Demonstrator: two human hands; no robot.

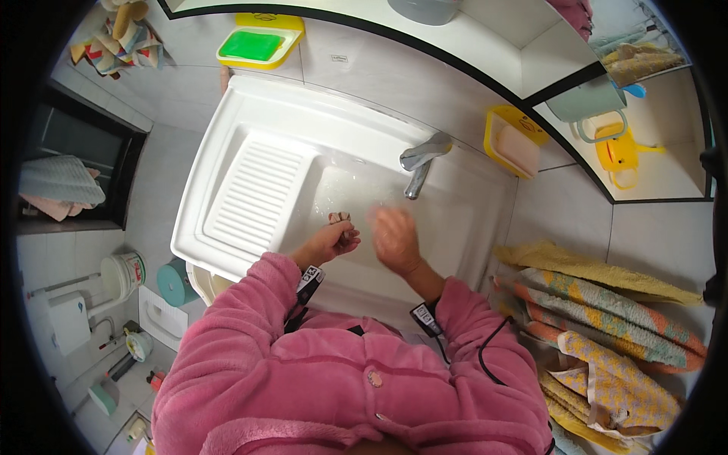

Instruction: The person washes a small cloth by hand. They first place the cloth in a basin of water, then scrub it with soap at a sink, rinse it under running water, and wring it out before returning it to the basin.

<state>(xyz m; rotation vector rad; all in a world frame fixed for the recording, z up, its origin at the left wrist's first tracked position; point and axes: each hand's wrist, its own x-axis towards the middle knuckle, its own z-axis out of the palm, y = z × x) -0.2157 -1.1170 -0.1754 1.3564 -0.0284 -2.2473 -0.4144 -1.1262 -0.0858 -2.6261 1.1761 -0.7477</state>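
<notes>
A white laundry sink (pixel 250 108) with a ribbed washboard (pixel 256 193) on its left side lies before me. My left hand (pixel 335 239) is closed on a small crumpled brown-and-beige cloth item (pixel 339 217) over the basin, near the washboard's edge. My right hand (pixel 393 236) is blurred and sits to the right, apart from the left, below the chrome faucet (pixel 418 165); whether its fingers hold anything cannot be made out. Wet sheen and small bubbles show on the basin floor (pixel 341 187) beyond my hands.
Yellow soap dishes hold a green bar (pixel 250 45) and a pale pink bar (pixel 518 149) on the wall. Several towels (pixel 614 318) hang at the right. Overhead is a black-edged shelf (pixel 489 74) with cups. A teal bin (pixel 177 283) stands at the left.
</notes>
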